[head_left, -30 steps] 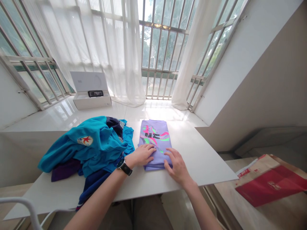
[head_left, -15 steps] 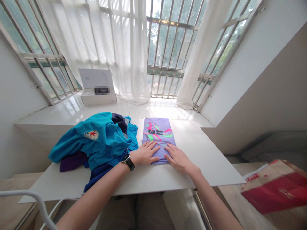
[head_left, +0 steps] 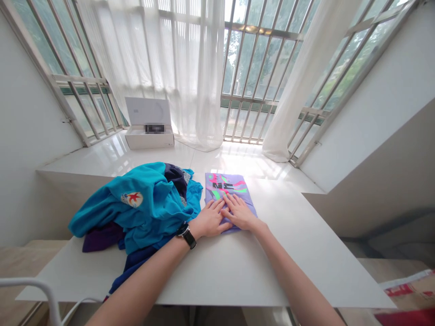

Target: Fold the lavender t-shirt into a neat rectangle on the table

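A folded purple T-shirt point(head_left: 227, 186) with a pink, green and black print lies on the white table point(head_left: 272, 262). My left hand point(head_left: 210, 220), with a black watch at the wrist, lies flat and open on the shirt's near left part. My right hand point(head_left: 240, 212) lies flat and open beside it on the shirt's near half, fingers pointing away from me and touching the left hand's fingers. Neither hand holds anything.
A heap of blue, teal and dark purple clothes point(head_left: 142, 203) sits on the table to the left of the shirt. An open white box point(head_left: 148, 124) stands on the window ledge behind. White curtains and barred windows fill the back. A red and brown package point(head_left: 411, 294) shows at the lower right.
Both hands slid farther up the purple shirt and closer together. The view has shifted, so the red package now sits mostly out of frame.
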A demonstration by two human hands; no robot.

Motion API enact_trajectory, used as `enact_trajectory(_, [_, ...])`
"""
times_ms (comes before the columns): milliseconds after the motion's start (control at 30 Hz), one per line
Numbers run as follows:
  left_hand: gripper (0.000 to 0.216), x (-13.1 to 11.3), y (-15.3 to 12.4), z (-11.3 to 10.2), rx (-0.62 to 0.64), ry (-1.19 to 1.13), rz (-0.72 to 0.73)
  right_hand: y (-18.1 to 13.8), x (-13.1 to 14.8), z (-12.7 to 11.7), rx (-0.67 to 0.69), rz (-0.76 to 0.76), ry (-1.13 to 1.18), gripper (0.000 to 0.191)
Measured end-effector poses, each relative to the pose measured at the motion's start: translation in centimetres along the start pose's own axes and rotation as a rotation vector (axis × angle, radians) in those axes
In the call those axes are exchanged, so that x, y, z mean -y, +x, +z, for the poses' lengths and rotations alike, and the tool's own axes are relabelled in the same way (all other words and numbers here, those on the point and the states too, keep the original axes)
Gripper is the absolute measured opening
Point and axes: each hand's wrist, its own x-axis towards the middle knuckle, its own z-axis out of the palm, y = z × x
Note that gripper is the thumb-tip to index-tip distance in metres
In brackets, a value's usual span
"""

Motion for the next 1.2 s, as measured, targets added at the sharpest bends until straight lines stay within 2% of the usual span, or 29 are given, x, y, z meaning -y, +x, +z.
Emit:
enact_trajectory(100, [0.075, -0.2, -0.3, -0.3, 0.016, -0.026, 0.017, -0.3, -0.7, -0.4, 0.024, -0.029, 0.039, 0.080])
enact_trajectory(233, [0.079, -0.7, -0.5, -1.3, 0.074, -0.075, 0.031, -1.3, -0.3, -0.6, 0.075, -0.006, 0.063, 0.083])
enact_trajectory(300, [0.073, -0.8, -0.6, -2.6, 0.111, -0.091, 0.040, -1.7, 0.1, -0.6, 0.083, 0.016, 0.068, 0.083])
enact_trajectory(367, [0.054, -0.5, -0.8, -4.2, 0.157, -0.104, 0.064, -2.0, 0.4, -0.7, 0.071, 0.028, 0.081, 0.083])
enact_trajectory(467, [0.031, 0.2, -1.3, -6.3, 0.218, -0.095, 0.073, -2.0, 0.4, -0.7, 0.015, 0.022, 0.098, 0.079])
enact_trajectory(600, [0.027, 0.3, -1.7, -7.4, 0.242, -0.102, 0.027, -1.4, 0.1, -0.4, -0.174, 0.012, 0.122, 0.064])
enact_trajectory(700, [0.007, 0.0, -1.5, -7.4, 0.193, -0.116, 0.024, -0.9, -0.1, -0.4, -0.336, 0.026, 0.218, 0.050])
enact_trajectory(767, [0.006, -0.1, -1.3, -7.4, 0.138, -0.135, 0.005, -1.0, 0.0, -0.7, -0.381, 0.022, 0.302, 0.043])
enact_trajectory(833, [0.009, -0.1, -1.1, -7.2, 0.071, -0.167, -0.037, -1.5, 0.2, -1.3, -0.332, -0.048, 0.372, 0.038])
enact_trajectory(900, [0.011, -0.1, -0.9, -6.8, 0.000, -0.198, -0.095, -2.2, 0.7, -1.9, -0.220, -0.186, 0.389, 0.039])
enact_trajectory(1000, [0.012, 0.1, -0.5, -5.7, -0.100, -0.264, -0.159, -3.1, 1.9, -2.1, -0.133, -0.342, 0.266, 0.057])
enact_trajectory(1033, [0.013, 0.1, -0.4, -5.4, -0.132, -0.293, -0.171, -3.2, 2.3, -2.0, -0.143, -0.343, 0.210, 0.057])
enact_trajectory(1100, [0.013, 0.1, -0.2, -4.8, -0.202, -0.358, -0.178, -3.2, 2.7, -1.5, -0.187, -0.287, 0.132, 0.043])
enact_trajectory(1200, [0.012, -0.1, -0.1, -4.7, -0.341, -0.395, -0.142, -2.7, 2.5, -0.8, -0.259, -0.158, 0.168, 0.020])
